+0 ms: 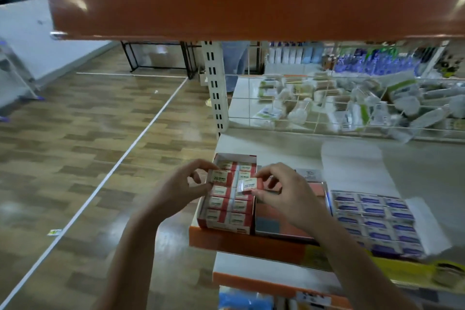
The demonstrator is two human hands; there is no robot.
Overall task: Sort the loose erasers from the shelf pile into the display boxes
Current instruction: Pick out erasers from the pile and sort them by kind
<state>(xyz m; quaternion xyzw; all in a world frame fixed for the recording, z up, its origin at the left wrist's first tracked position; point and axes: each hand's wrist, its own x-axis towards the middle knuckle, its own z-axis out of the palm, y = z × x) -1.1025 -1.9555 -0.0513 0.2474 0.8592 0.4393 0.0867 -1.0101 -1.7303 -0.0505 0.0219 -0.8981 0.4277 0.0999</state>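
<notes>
Motion blur smears the far wire-basket goods. The left hand pinches a red-and-cream wrapped eraser over the red display box. The right hand pinches another eraser.

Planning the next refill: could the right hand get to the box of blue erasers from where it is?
Probably yes: the blue eraser box lies open just beside the right hand, nothing between, though it holds an eraser.

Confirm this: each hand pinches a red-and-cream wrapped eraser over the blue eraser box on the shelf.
Wrong box. In the head view the left hand and right hand each pinch a red-and-cream wrapped eraser over the red display box; the blue-eraser box sits further right.
</notes>
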